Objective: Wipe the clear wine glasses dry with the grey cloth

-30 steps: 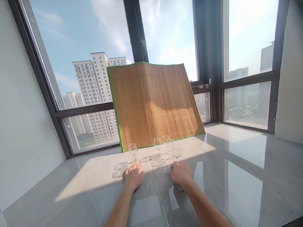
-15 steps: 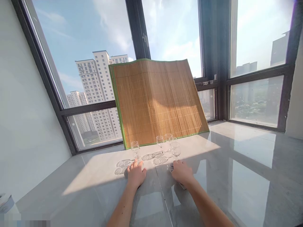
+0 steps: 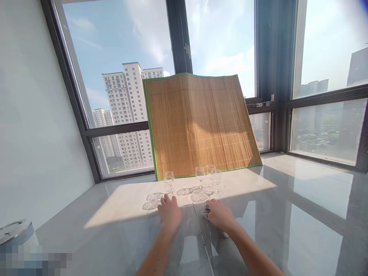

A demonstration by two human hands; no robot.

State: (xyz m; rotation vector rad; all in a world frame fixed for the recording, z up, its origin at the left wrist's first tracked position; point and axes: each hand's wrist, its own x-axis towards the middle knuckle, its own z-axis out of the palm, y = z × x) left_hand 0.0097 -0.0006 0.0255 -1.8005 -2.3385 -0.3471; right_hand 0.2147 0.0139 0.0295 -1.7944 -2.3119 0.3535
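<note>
My left hand (image 3: 170, 213) rests low over the sill with its fingers forward and slightly apart. Its fingertips reach the foot of a clear stemmed glass (image 3: 168, 184); whether they touch it is unclear. Right behind stands a second stemmed glass (image 3: 169, 174). A crumpled whitish cloth (image 3: 205, 211) is gripped in my right hand (image 3: 220, 215), partly hidden under the palm. Just beyond those fingers is another stemmed glass (image 3: 208, 187), its lower part hidden. Farther back stand more stemmed glasses (image 3: 199, 174), (image 3: 216, 177), all upright.
A bamboo mat (image 3: 201, 122) with green edging leans against the window frame (image 3: 179, 34) behind the glasses. The glossy grey stone sill (image 3: 258, 230) carries sunlight and glass shadows. A lidded white container (image 3: 21, 234) stands at the lower left, beside the wall (image 3: 43, 134).
The nearest glass on the right has shifted left and toward me, close to my right hand. My right hand and cloth have come slightly nearer. The view has turned a little left.
</note>
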